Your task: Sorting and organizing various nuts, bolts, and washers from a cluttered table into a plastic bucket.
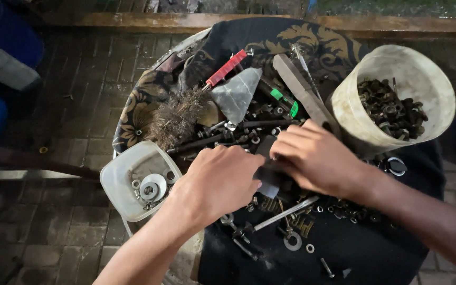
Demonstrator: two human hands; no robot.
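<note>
My left hand [218, 179] and my right hand [312, 158] lie close together over a pile of bolts, nuts and washers [249, 134] on a dark patterned cloth [312, 42]. Between the two hands sits a dark flat piece [266, 174], and both hands touch it with their fingers curled down. I cannot tell how firmly either hand grips it. A long grey metal bar [302, 92] slants away just beyond my right fingers.
A round cream tub [397, 63] of dark nuts stands at the right. A square clear container [133, 174] with washers sits left of my left hand. A wire brush [178, 119], a red-handled tool [227, 68], a trowel blade [237, 94] and loose bolts [286, 214] lie around. Brick floor surrounds the cloth.
</note>
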